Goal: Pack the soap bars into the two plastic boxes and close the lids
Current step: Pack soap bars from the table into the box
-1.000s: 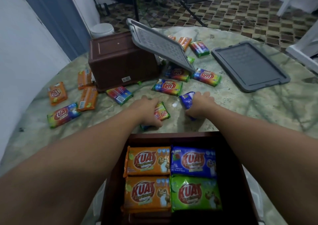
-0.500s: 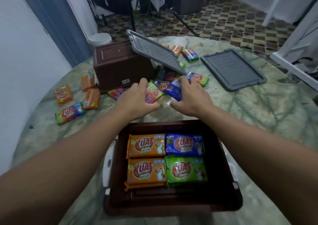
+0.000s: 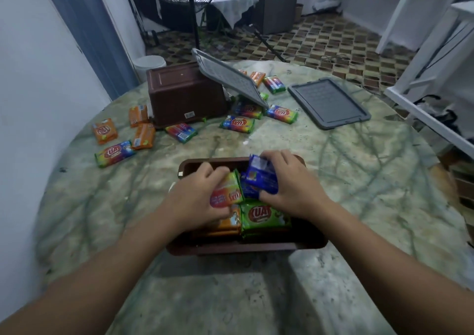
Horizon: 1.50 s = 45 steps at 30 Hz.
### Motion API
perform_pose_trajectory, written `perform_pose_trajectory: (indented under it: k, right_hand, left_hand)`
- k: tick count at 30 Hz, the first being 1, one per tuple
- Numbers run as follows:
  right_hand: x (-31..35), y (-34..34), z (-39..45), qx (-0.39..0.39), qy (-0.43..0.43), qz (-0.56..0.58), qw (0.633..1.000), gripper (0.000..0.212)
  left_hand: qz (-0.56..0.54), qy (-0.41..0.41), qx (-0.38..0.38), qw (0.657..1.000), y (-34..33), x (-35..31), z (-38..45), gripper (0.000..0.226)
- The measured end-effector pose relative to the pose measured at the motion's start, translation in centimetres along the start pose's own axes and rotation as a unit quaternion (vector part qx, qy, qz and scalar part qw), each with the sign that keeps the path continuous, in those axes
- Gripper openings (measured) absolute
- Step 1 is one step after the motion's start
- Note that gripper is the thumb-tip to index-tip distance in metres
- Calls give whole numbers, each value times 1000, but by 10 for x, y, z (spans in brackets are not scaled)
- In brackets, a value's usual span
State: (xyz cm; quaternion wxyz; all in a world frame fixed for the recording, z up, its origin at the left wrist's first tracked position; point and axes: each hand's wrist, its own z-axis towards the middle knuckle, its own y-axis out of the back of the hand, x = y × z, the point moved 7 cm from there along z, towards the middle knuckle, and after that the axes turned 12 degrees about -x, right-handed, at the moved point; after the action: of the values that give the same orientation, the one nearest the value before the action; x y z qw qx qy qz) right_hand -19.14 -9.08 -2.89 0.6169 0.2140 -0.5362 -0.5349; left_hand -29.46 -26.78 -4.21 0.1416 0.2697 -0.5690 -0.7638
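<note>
near box: I see a brown rectangular plastic box [image 3: 246, 247], open top, smooth walls, sitting on the table nearest me; glossy wrapped bars already inside, a green wrapped soap bar [image 3: 265, 218] and an orange wrapped soap bar [image 3: 227, 225] showing.
left hand: my left hand [image 3: 197, 198] grips a rainbow-striped glossy soap bar [image 3: 227, 193], fingers curled round it, held over the box's left half.
right hand: my right hand [image 3: 287, 188] grips a blue crinkly-wrapped soap bar [image 3: 261, 175], tilted, over the box's far right part.
far box: second brown plastic box [image 3: 184, 96], lying tipped, flat bottom with sticker towards me; a grey ribbed plastic lid [image 3: 228, 80] leans off its right side.
loose lid: flat grey rectangular plastic lid [image 3: 328, 102] on the table, far right, well apart from both boxes.
loose bars: orange packs [image 3: 105, 130] left of far box; rainbow packs [image 3: 237, 123] scattered near the leaning lid.
table: round green-veined marble-look table [image 3: 359, 193], polished.
</note>
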Motion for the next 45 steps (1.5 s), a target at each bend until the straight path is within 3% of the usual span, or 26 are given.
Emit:
perform_pose_trajectory:
  k: [7, 11, 16, 22, 26, 30, 33, 37, 45]
  right_hand:
    - [-2, -12, -43, 82, 62, -42, 994, 80]
    - [0, -16, -44, 82, 79, -68, 991, 83]
    - [-4, -20, -43, 86, 69, -70, 991, 86]
    - [-4, -22, -42, 85, 76, -77, 991, 87]
    - [-4, -20, -42, 84, 73, -74, 991, 86]
    - [-5, -20, -43, 83, 71, -75, 991, 87]
    - [-5, -20, -43, 83, 72, -79, 991, 86]
    - [-5, -20, -43, 82, 73, -79, 991, 86]
    - [-5, -19, -43, 84, 70, -79, 991, 86]
  left_hand:
    - [56, -43, -6, 998, -21, 1, -29, 90]
    - [48, -72, 22, 996, -28, -1, -27, 95]
    - [28, -83, -22, 996, -21, -1, -27, 92]
    - [20, -75, -35, 996, -12, -9, -29, 63]
    - [-75, -90, -77, 990, -9, -8, -31, 37]
    - [-124, -25, -130, 983, -2, -3, -33, 46]
    - [-118, 16, -88, 989, -6, 2, -30, 50]
    - [-47, -2, -44, 998, -12, -1, -26, 45]
    - [0, -23, -55, 998, -13, -1, -28, 60]
